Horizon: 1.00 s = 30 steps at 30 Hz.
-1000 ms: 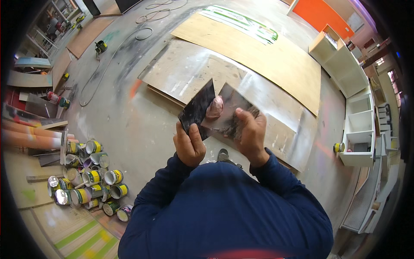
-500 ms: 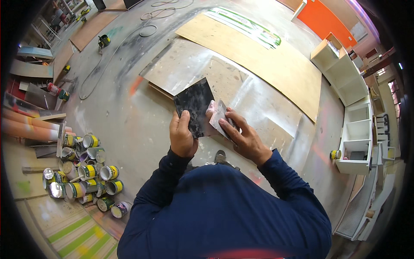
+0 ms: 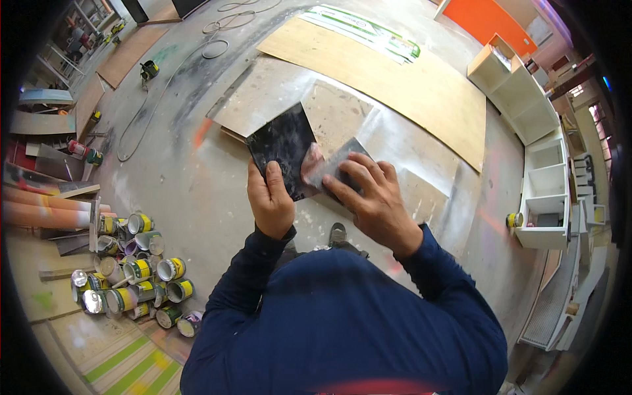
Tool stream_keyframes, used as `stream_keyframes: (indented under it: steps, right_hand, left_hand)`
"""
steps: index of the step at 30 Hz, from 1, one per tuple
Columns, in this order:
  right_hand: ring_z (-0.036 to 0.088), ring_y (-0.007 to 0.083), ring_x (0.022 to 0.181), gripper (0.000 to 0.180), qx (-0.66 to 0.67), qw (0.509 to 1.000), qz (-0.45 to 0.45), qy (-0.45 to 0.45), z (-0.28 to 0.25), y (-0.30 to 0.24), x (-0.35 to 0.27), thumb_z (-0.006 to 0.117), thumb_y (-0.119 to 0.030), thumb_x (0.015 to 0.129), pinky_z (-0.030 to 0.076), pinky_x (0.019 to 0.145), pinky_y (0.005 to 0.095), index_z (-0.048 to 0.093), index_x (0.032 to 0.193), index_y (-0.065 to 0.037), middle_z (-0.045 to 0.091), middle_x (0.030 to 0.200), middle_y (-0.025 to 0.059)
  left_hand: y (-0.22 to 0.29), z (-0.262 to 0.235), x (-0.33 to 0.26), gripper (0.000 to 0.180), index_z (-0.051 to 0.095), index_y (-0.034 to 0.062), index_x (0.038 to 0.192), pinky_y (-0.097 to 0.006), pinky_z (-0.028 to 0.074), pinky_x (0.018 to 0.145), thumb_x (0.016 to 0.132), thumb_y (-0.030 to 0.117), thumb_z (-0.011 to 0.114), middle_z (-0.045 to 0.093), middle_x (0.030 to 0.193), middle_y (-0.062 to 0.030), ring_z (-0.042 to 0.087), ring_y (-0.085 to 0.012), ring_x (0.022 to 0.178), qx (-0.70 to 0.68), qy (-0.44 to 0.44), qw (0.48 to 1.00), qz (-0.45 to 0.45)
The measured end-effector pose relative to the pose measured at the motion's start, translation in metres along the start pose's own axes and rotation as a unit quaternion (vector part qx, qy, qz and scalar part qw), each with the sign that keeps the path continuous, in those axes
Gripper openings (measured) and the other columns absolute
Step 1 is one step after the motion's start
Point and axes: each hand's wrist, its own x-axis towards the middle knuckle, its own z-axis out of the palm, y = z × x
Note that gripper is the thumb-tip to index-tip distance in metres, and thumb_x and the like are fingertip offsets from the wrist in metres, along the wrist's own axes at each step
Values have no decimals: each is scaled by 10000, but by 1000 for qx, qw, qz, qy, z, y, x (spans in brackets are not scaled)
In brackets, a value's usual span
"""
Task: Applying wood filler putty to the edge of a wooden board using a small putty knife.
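My left hand point(image 3: 271, 201) is closed on the lower left edge of a flat black plate point(image 3: 282, 135), its thumb on top. Whitish smears mark the plate's face. In my right hand point(image 3: 376, 197) is a thin grey putty spreader point(image 3: 349, 153), gripped between thumb and fingers. A lump of pink putty point(image 3: 311, 161) sits between the spreader's edge and the plate's right side, seeming to touch both. Both hands are held in front of my body, above the floor.
Low boards point(image 3: 342, 112) lie on the floor ahead, with a plywood sheet point(image 3: 382, 79) beyond them. Used paint cans point(image 3: 138, 270) are heaped at the left. White shelf units point(image 3: 546, 178) stand at the right. A hose point(image 3: 158, 108) snakes over the floor.
The spreader has turned and come closer over the plate's right side, and the pink putty looks more spread out. Both hands have shifted slightly in the picture.
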Motion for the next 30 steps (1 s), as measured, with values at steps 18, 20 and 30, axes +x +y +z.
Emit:
stream_keyframes:
  steps: [18,20,30]
  right_hand:
    - [534,365,1315,566,199,972,54,117,10,13,-4,749,105,708,472,1002,449,703,1221,-129,624,1219,98]
    - [532,374,1315,553,211,966,73,130,32,16,-10,737,121,722,480,1020,455,700,1221,-116,614,1235,121]
    - [729,290,882,353,720,544,374,214,25,10,-46,467,-81,1019,642,626,413,468,1366,-12,676,1102,177]
  left_hand:
    - [5,4,-1,296,551,-8,1299,-281,493,892,1067,137,439,650,1131,-93,604,-131,981,-331,-70,917,-211]
    - [1,7,2,314,537,0,1329,-292,521,893,1067,145,441,653,1160,-104,629,-155,1006,-337,-64,920,-190]
    - [-7,10,0,436,460,-89,1397,-335,490,971,1082,212,469,601,1281,-210,605,-263,1117,-43,101,994,-7]
